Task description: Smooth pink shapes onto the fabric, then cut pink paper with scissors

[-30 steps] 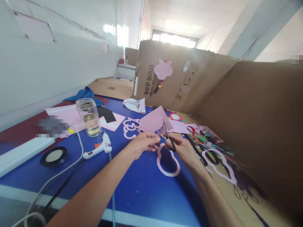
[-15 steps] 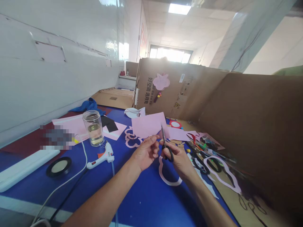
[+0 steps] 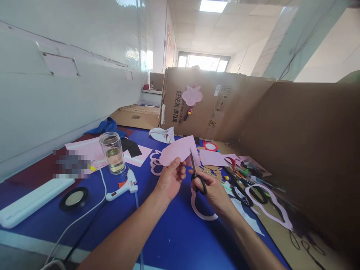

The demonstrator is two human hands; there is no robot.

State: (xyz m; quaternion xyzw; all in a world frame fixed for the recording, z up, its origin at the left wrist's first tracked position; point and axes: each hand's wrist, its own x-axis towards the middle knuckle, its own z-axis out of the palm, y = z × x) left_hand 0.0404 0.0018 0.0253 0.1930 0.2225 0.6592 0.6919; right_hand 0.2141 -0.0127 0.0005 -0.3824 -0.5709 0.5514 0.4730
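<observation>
My left hand (image 3: 171,180) pinches the lower edge of a sheet of pink paper (image 3: 178,148), which tilts up above the blue table. In my right hand (image 3: 209,187) is a pair of black-handled scissors (image 3: 193,163), blades pointing up and into the paper near its right side. A narrow strip of the sheet stands to the right of the blades. Below my right hand a curved pink paper offcut (image 3: 203,213) lies on the table. Another looped pink outline (image 3: 155,168) rests left of the sheet, partly hidden behind it.
Left of my hands are a white glue gun (image 3: 123,187), a glass jar (image 3: 113,155) with yellowish liquid, and a black tape roll (image 3: 73,198). Tools and paper scraps crowd the right, near a pink outline (image 3: 270,210). Cardboard walls (image 3: 225,108) rise behind and right.
The pink sheet has turned in my left hand, and its left edge now looks rounded. My left hand has come up to grip it. The scissors stay in my right hand.
</observation>
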